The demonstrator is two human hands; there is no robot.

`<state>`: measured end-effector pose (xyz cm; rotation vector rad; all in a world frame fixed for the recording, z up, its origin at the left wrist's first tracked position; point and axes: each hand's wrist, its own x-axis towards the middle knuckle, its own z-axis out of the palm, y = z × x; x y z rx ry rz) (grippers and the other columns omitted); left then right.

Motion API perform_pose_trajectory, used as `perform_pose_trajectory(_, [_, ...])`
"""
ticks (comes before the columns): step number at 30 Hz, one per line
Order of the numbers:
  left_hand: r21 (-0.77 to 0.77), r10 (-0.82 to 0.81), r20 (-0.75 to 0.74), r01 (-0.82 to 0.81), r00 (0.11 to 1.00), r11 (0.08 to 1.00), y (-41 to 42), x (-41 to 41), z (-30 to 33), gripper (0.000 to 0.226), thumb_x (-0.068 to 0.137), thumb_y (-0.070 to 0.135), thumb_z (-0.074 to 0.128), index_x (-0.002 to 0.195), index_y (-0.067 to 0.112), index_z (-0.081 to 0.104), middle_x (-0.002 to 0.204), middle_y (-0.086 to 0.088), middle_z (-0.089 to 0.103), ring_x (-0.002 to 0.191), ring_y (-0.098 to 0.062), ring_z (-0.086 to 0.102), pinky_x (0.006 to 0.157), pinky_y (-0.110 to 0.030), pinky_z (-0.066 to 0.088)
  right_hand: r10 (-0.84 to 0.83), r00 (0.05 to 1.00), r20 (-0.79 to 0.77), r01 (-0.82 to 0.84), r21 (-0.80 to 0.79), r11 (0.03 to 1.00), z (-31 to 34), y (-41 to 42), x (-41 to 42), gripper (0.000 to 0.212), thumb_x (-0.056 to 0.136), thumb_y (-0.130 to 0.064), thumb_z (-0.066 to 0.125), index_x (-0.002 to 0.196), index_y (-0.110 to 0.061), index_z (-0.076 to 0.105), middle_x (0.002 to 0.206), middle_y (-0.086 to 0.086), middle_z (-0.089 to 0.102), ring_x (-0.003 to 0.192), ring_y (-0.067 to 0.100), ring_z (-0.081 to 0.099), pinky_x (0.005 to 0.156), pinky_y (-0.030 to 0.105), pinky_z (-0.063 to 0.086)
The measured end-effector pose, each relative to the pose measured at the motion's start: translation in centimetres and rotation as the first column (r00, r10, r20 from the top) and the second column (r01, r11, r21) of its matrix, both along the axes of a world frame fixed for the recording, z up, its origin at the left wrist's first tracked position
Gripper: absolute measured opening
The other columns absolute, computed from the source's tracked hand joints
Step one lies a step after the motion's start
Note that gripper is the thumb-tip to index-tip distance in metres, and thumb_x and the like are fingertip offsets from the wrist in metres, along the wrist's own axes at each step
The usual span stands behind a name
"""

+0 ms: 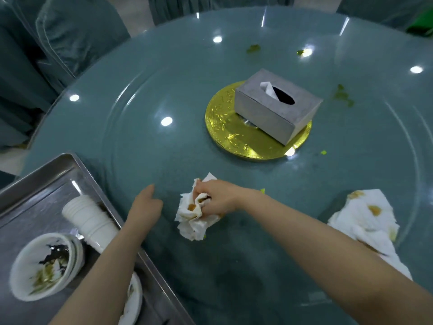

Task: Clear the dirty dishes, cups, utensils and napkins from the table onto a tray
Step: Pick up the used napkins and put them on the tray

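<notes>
Right hand (216, 198) gripping crumpled napkin (194, 216); left hand (145, 205) relaxed, holding nothing. Better to bunch all corners, then carry toward tray (42, 174) at eight o'clock.

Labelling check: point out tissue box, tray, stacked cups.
tissue box (269, 118), head view, front side wall
tray (44, 167), head view, bare far rim
stacked cups (91, 216), head view, side of stack

A round glass-topped surface (145, 95) in teal is filling most of the view and reflecting several ceiling lights as bright spots. Chairs with teal fabric covers (70, 31) are standing around its far and left edges. Pale floor (140, 22) is showing between them.
</notes>
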<state>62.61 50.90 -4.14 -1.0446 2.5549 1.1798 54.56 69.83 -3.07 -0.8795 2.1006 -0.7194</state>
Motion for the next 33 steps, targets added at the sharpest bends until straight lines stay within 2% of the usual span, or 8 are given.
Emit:
perform_pose_trajectory(2, [-0.007,-0.037,0.002,0.037,0.999,0.999,1.1,0.9,0.7,0.058,0.086,-0.003,0.039,0.139,0.018,0.046,0.101,0.004,0.056,0.074,-0.020,0.057,0.059,-0.027,0.043,0.028,1.000,-0.003,-0.028,0.014,1.000,0.1,1.2,1.9,0.018,0.080,-0.037,0.068,0.090,-0.036,0.054,0.093,-0.011,0.057,0.081,0.011,0.053,0.060,0.023,0.038])
perform_pose_trajectory(6, [-0.017,-0.133,0.041,0.133,0.990,0.991,3.0,3.9,1.4,0.060,0.090,0.002,0.039,0.147,0.020,0.035,0.148,-0.006,0.042,0.124,-0.030,0.049,0.103,-0.034,0.040,0.039,0.998,-0.055,-0.037,0.040,0.999,0.2,3.5,6.0,0.023,0.082,-0.037,0.065,0.102,-0.025,0.060,0.121,0.000,0.055,0.106,0.021,0.055,0.079,0.031,0.047])
perform_pose_trajectory(11, [0.001,-0.233,0.151,0.235,0.961,0.972,5.1,8.0,1.1,0.063,0.089,0.006,0.042,0.148,0.025,0.033,0.138,-0.016,0.052,0.118,-0.038,0.054,0.094,-0.042,0.046,0.167,0.899,-0.405,-0.145,0.085,0.986,-0.7,4.8,11.4,0.017,0.074,-0.029,0.065,0.089,-0.019,0.066,0.093,0.001,0.063,0.112,0.022,0.045,0.086,0.041,0.047])
perform_pose_trajectory(13, [0.031,-0.293,0.200,0.293,0.935,0.956,6.0,9.2,0.8,0.065,0.090,0.007,0.042,0.151,0.023,0.025,0.148,-0.011,0.042,0.126,-0.034,0.048,0.103,-0.042,0.042,0.109,0.861,-0.497,-0.096,0.052,0.994,-1.7,5.9,13.0,0.021,0.073,-0.022,0.065,0.094,-0.016,0.064,0.104,0.004,0.063,0.119,0.024,0.042,0.087,0.040,0.044])
perform_pose_trajectory(19, [-0.074,-0.482,0.388,0.548,0.786,0.833,8.5,9.9,0.4,0.073,0.094,0.015,0.041,0.153,0.015,-0.002,0.161,-0.006,-0.004,0.148,-0.023,0.005,0.118,-0.045,0.002,-0.193,0.815,-0.547,0.093,-0.205,0.974,-3.3,9.7,16.0,0.020,0.066,-0.007,0.068,0.085,-0.006,0.063,0.093,0.011,0.063,0.095,0.030,0.058,0.077,0.033,0.042])
perform_pose_trajectory(25, [-0.108,-0.580,0.510,0.716,0.635,0.689,9.7,11.1,-0.1,0.081,0.091,0.019,0.043,0.152,0.019,-0.011,0.160,-0.001,-0.018,0.148,-0.017,-0.005,0.113,-0.056,-0.004,-0.371,0.740,-0.561,0.231,-0.307,0.923,-3.7,13.8,16.4,0.025,0.057,-0.003,0.079,0.078,-0.004,0.066,0.093,0.019,0.068,0.089,0.034,0.065,0.085,0.037,0.050])
perform_pose_trajectory(28, [-0.075,-0.603,0.522,0.737,0.603,0.672,9.9,11.2,0.0,0.082,0.091,0.019,0.043,0.152,0.020,-0.011,0.159,0.000,-0.020,0.148,-0.016,-0.006,0.113,-0.057,-0.004,-0.436,0.644,-0.629,0.296,-0.320,0.900,-3.5,15.9,14.9,0.032,0.049,0.002,0.079,0.078,0.000,0.067,0.092,0.021,0.068,0.082,0.036,0.066,0.075,0.037,0.053])
perform_pose_trajectory(33, [-0.072,-0.603,0.532,0.741,0.594,0.667,10.6,11.6,0.0,0.082,0.091,0.020,0.043,0.152,0.019,-0.013,0.158,-0.002,-0.024,0.148,-0.018,-0.009,0.113,-0.057,-0.003,-0.495,0.562,-0.663,0.389,-0.316,0.865,-3.3,17.3,11.1,0.035,0.052,0.011,0.076,0.085,0.007,0.067,0.096,0.024,0.068,0.091,0.043,0.065,0.082,0.048,0.052])
